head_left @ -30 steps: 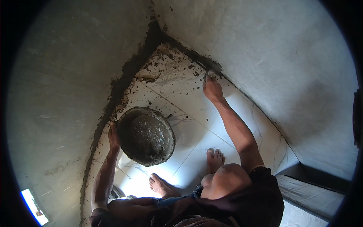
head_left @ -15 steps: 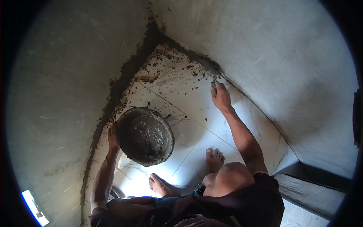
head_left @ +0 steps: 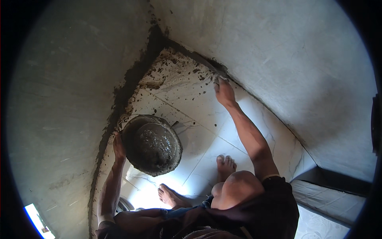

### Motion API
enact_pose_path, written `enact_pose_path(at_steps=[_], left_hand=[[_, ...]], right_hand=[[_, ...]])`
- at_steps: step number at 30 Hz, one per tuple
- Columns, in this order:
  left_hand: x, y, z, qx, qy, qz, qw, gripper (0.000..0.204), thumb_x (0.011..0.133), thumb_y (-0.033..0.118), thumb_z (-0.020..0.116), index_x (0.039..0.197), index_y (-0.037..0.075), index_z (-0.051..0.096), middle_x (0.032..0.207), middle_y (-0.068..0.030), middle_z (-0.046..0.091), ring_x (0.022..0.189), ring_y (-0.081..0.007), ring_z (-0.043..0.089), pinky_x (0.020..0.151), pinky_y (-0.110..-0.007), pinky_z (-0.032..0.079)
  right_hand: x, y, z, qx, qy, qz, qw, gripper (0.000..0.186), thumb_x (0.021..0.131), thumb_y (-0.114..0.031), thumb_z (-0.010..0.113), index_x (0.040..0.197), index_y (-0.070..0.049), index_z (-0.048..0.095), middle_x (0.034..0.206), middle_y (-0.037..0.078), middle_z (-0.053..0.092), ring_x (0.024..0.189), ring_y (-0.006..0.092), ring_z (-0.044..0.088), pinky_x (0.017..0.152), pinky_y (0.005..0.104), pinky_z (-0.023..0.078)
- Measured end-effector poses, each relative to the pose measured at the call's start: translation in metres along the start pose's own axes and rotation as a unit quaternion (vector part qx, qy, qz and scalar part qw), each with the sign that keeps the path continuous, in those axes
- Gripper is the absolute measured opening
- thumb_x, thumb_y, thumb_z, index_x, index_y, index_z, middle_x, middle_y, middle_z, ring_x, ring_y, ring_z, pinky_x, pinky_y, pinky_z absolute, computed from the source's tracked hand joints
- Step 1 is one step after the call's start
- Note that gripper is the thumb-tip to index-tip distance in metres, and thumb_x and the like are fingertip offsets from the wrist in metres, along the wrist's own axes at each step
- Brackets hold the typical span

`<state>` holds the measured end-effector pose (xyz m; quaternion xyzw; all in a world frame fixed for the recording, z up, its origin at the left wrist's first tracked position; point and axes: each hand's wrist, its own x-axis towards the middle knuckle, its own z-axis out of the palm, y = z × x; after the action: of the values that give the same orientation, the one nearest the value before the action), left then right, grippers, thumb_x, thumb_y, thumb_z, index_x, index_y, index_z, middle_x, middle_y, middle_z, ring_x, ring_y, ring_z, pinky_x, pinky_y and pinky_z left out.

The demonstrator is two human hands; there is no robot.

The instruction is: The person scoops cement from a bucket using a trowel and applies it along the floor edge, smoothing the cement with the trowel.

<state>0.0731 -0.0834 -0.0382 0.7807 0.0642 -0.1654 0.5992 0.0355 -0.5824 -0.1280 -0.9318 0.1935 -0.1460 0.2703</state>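
Note:
A round, mortar-crusted bucket (head_left: 174, 137) stands tilted on the tiled floor, with wet grey mortar (head_left: 153, 145) inside. My left hand (head_left: 119, 146) is closed on the bucket's left rim; part of its fingers is hidden behind the side. At the foot of the right wall, my right hand (head_left: 225, 92) grips a trowel, its thin blade (head_left: 207, 63) pointing toward the corner. The blade lies against the dark band of wet mortar (head_left: 187, 51) along that wall's base. Most of the trowel's handle is covered by my fingers.
Another band of dark mortar (head_left: 131, 85) runs down the left wall's foot. Mortar crumbs (head_left: 175, 65) and a brown flat scrap (head_left: 152, 83) lie on the tiles near the corner. My bare feet (head_left: 227, 165) are close to the bucket. A dark-framed pale object (head_left: 328, 197) sits at right.
My right hand and the trowel have slid a little up and to the left along the right wall's base, toward the corner. My left hand stays on the bucket.

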Motion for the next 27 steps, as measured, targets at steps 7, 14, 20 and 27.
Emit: enact_pose_path(at_steps=[7, 14, 20, 27], left_hand=[[0.002, -0.001, -0.008, 0.003, -0.005, -0.003, 1.000, 0.072, 0.102, 0.056, 0.026, 0.127, -0.006, 0.055, 0.122, -0.0161, 0.062, 0.109, -0.0253, 0.060, 0.097, -0.035, 0.047], [-0.003, 0.007, -0.002, 0.026, -0.005, -0.008, 1.000, 0.070, 0.103, 0.053, 0.026, 0.123, -0.006, 0.058, 0.117, -0.0161, 0.064, 0.105, -0.0241, 0.062, 0.094, -0.035, 0.048], [-0.002, 0.003, -0.008, 0.025, -0.021, -0.009, 0.999, 0.072, 0.102, 0.056, 0.026, 0.127, -0.005, 0.056, 0.122, -0.0159, 0.062, 0.111, -0.0244, 0.059, 0.097, -0.035, 0.046], [0.002, -0.003, -0.012, 0.026, -0.031, -0.018, 0.999, 0.072, 0.102, 0.056, 0.026, 0.129, -0.005, 0.054, 0.125, -0.0160, 0.061, 0.113, -0.0247, 0.058, 0.099, -0.035, 0.045]], right_hand=[[-0.054, 0.013, -0.033, 0.020, 0.007, -0.037, 0.999, 0.035, 0.092, -0.020, 0.057, 0.122, -0.002, 0.052, 0.103, 0.021, 0.059, 0.092, 0.0400, 0.062, 0.075, 0.0486, 0.053], [-0.024, 0.023, -0.034, -0.051, -0.049, 0.031, 0.997, 0.033, 0.091, -0.020, 0.059, 0.117, 0.001, 0.056, 0.104, 0.026, 0.061, 0.094, 0.0450, 0.061, 0.081, 0.0506, 0.050], [-0.036, 0.033, -0.089, 0.035, -0.036, -0.015, 0.999, 0.032, 0.091, -0.018, 0.059, 0.117, 0.001, 0.058, 0.103, 0.024, 0.064, 0.099, 0.0423, 0.061, 0.085, 0.0466, 0.049], [-0.070, 0.029, -0.076, -0.035, -0.030, -0.029, 0.998, 0.033, 0.091, -0.020, 0.059, 0.118, -0.002, 0.055, 0.105, 0.021, 0.062, 0.094, 0.0422, 0.062, 0.080, 0.0470, 0.051]])
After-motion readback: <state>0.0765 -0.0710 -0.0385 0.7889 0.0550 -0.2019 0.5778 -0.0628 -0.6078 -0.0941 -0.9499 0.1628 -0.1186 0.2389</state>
